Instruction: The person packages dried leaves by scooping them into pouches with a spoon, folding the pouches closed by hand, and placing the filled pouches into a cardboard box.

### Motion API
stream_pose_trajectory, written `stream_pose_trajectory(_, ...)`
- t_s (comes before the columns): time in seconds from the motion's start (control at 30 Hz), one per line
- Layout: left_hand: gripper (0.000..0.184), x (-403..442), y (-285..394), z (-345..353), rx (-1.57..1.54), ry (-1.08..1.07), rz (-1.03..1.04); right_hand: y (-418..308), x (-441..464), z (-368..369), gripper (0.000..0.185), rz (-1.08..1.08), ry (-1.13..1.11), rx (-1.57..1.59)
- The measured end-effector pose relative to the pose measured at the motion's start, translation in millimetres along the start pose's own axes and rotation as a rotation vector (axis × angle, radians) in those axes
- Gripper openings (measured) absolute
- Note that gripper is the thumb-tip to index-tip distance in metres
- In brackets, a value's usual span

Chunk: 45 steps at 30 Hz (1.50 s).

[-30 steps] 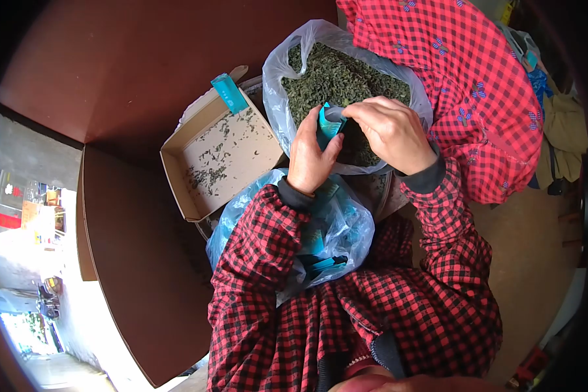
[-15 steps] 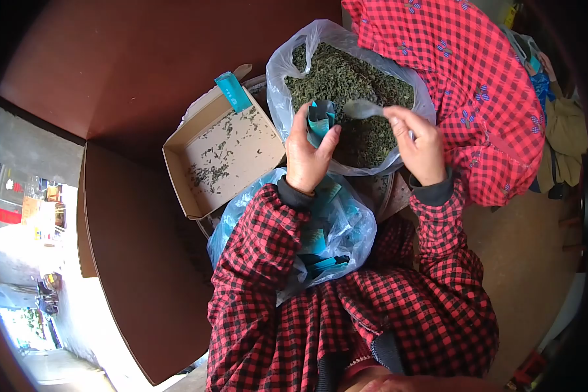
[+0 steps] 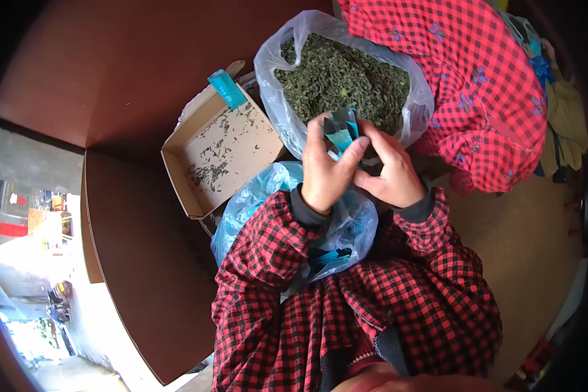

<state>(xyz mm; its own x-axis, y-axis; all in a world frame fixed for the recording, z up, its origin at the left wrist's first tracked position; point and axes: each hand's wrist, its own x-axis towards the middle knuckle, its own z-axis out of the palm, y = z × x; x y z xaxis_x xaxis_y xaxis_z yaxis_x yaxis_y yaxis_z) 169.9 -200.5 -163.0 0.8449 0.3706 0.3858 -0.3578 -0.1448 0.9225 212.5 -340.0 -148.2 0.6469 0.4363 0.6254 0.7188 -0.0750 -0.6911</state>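
Observation:
A small teal packet (image 3: pixel 342 132) with its top spread apart is held in front of the clear plastic bag (image 3: pixel 419 114) of dried green leaves (image 3: pixel 336 78). My left hand (image 3: pixel 326 171) is closed round the packet from the left, thumb across its near side. On the right, my right hand (image 3: pixel 392 171) pinches at the packet's edge, its fingertips partly hidden. The spoon seen before is not visible now. Below my wrists sits a bluish plastic bag (image 3: pixel 264 179) with several teal packets in it.
A shallow cardboard box (image 3: pixel 179 179) with leaf scraps stands at left, another teal packet (image 3: pixel 227 89) on its far rim. Brown panels (image 3: pixel 144 261) rise beyond it. Red checked cloth (image 3: pixel 464 85) lies against the leaf bag's right side.
My right hand has come left and down from over the leaves to the packet, and the spoon has gone from sight. My left hand has shifted slightly right with the packet.

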Motion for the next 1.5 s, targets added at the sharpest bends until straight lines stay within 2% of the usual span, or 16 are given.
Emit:
stream_pose_trajectory(0.17,0.063,-36,13,20,-0.097,-0.175,-0.047,8,-51,-14,0.053,0.207,0.009,-0.096)
stream_pose_trajectory(0.27,0.071,-48,13,11,0.233,-0.495,-0.087,23,-84,-27,0.048,0.128,-0.044,-0.120)
stream_pose_trajectory(0.3,0.071,-50,10,11,0.226,-0.504,-0.094,29,-91,-29,0.048,0.140,-0.042,-0.125)
stream_pose_trajectory(0.4,0.079,-57,-10,10,0.304,-0.498,-0.014,47,-106,-33,0.039,0.412,0.042,-0.033)
stream_pose_trajectory(0.57,0.078,-59,-17,10,0.321,-0.556,-0.070,66,-111,-46,0.034,0.452,0.152,-0.077)
stream_pose_trajectory(0.67,0.070,-59,-18,8,0.331,-0.643,-0.163,85,-125,-39,0.030,0.441,0.220,-0.117)
stream_pose_trajectory(0.8,0.063,-61,-25,6,0.385,-0.703,-0.172,97,-148,-27,0.033,0.500,0.300,-0.126)
stream_pose_trajectory(0.93,0.057,-61,-25,9,0.381,-0.714,-0.198,112,-159,-27,0.036,0.570,0.174,-0.102)
stream_pose_trajectory(1.07,0.056,-61,-26,7,0.414,-0.734,-0.176,81,-138,-42,0.038,0.489,0.226,0.063)
stream_pose_trajectory(1.23,0.054,-60,-27,8,0.409,-0.766,-0.175,100,-148,-41,0.036,0.549,0.094,-0.110)
stream_pose_trajectory(1.33,0.051,-60,-24,7,0.382,-0.782,-0.215,85,-140,-45,0.036,0.508,0.221,-0.029)
stream_pose_trajectory(1.5,0.051,-60,-25,8,0.347,-0.782,-0.236,96,-143,-43,0.035,0.475,0.231,-0.082)
